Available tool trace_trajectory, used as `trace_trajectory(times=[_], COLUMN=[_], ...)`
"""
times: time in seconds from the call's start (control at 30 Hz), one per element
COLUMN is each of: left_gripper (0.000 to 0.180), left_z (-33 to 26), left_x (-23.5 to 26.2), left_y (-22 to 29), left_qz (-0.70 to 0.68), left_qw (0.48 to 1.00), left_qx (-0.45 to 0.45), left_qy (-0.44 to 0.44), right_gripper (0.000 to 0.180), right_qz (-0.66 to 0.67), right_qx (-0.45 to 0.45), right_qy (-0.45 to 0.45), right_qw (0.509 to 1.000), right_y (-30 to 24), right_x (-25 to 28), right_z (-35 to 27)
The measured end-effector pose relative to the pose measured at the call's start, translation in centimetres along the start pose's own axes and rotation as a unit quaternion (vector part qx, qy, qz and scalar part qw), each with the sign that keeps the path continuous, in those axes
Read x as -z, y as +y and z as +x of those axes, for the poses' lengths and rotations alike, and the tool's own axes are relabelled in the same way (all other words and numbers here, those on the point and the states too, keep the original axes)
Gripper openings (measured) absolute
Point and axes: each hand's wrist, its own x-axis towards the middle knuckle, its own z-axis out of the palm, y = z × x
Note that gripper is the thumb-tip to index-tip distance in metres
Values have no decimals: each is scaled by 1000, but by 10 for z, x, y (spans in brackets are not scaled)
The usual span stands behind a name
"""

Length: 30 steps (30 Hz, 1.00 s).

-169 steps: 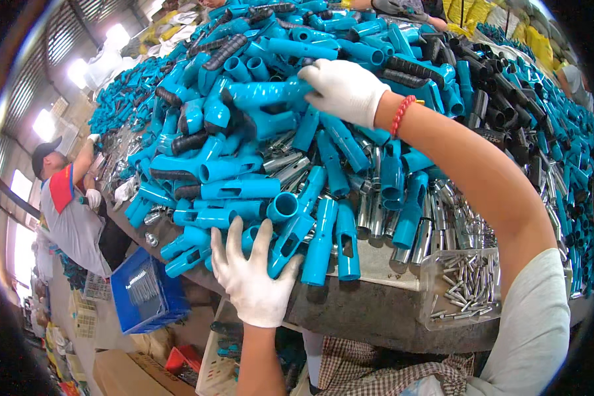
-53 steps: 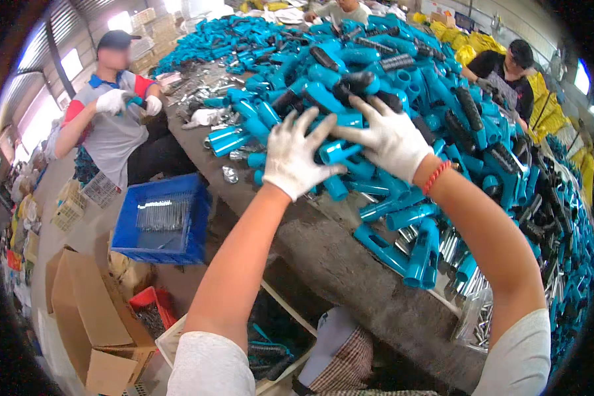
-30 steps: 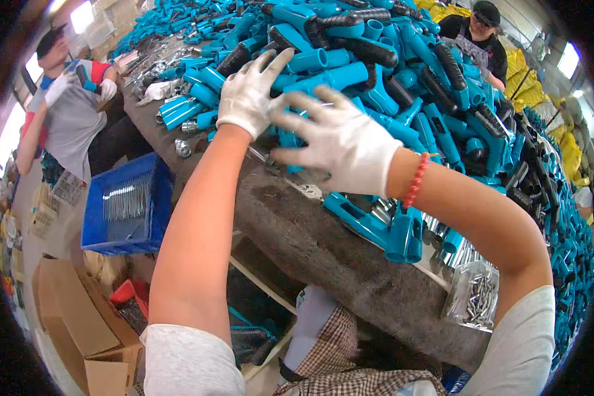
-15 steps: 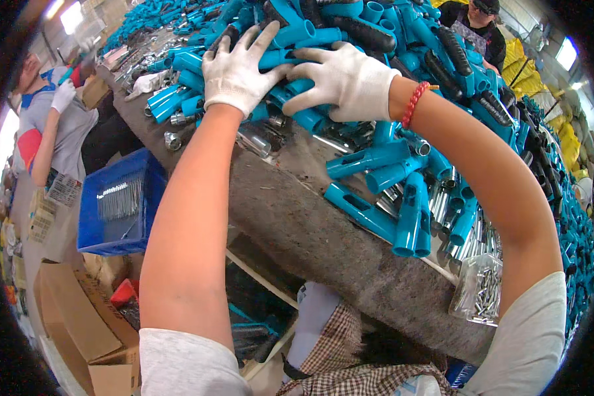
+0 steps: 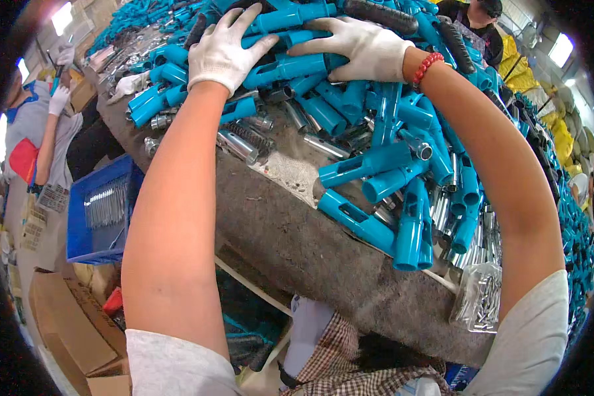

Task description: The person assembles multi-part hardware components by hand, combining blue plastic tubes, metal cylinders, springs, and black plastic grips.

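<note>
Left hand (image 5: 221,56) and right hand (image 5: 373,51) lie spread and unclenched against blue tubes (image 5: 287,68) heaped on the table (image 5: 297,244), apparently to steady several loose ones at once. Metal pins (image 5: 487,296) sit in a clear box (image 5: 462,308), presumably against scattering.

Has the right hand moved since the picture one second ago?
Yes: the right hand is now farther from the near edge of the table, deeper over the blue parts.
</note>
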Motion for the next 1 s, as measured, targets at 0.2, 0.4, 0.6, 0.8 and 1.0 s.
trace_trajectory(times=[0.2,0.4,0.6,0.8,1.0], left_gripper=[67,72,75,73,73], left_z=[7,16,20,19,15], left_x=[-9,-9,-14,-13,-14], left_y=[-5,2,-11,-9,-13], left_qz=[-15,-23,-45,-33,-31], left_qw=[1000,997,997,998,997], left_qx=[-1,27,8,13,17], left_qy=[-8,-64,-62,-51,-67], right_gripper=[49,43,37,17,16], right_qz=[-17,-58,148,59,-8], right_qx=[-51,-61,182,180,33], right_qy=[-7,119,120,6,-39], right_qw=[999,989,965,982,999], right_y=[-3,-17,-111,-100,-107], right_x=[-7,-13,-3,1,-11], right_z=[9,-1,9,0,23])
